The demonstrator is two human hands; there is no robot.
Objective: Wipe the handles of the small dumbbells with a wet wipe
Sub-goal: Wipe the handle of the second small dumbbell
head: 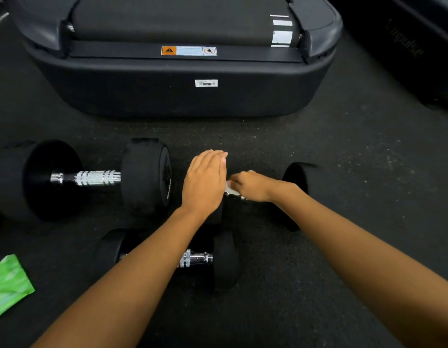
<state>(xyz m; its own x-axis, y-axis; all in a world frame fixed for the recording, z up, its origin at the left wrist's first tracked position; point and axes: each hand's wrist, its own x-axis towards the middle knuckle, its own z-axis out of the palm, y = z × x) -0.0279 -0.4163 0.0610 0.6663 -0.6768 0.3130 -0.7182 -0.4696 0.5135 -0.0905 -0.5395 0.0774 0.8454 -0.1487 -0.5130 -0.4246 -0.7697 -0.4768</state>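
Observation:
Three black dumbbells with chrome handles lie on the dark floor. My right hand is closed around the handle of the right dumbbell, with a white wet wipe pressed under its fingers. My left hand lies flat, fingers together, on that dumbbell's left head, which it hides. A larger dumbbell rests to the left. A small dumbbell lies nearer me, partly hidden by my left forearm.
A green wet-wipe packet lies at the left edge. The black rear end of a treadmill stands just beyond the dumbbells. Another dark machine base runs along the far right.

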